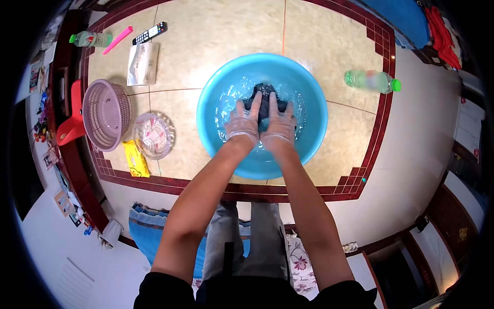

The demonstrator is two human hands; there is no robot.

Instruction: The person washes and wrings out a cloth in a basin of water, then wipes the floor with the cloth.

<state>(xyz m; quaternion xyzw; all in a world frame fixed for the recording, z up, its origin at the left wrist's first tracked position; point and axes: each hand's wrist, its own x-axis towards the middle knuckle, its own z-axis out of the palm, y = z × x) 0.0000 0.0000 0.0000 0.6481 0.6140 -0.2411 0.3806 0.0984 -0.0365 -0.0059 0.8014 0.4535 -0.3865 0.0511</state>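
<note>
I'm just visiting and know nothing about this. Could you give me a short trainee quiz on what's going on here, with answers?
1. Multiple choice: what are the left hand and right hand both touching?
A) the remote
B) the dark cloth
C) the basket

2. True or false: the yellow packet lies beside the glass bowl.

3. Fill in: to the right of the basin lies a bottle with a ____ cap.

Key:
1. B; fingers of both hands rest on it.
2. True.
3. green
</note>
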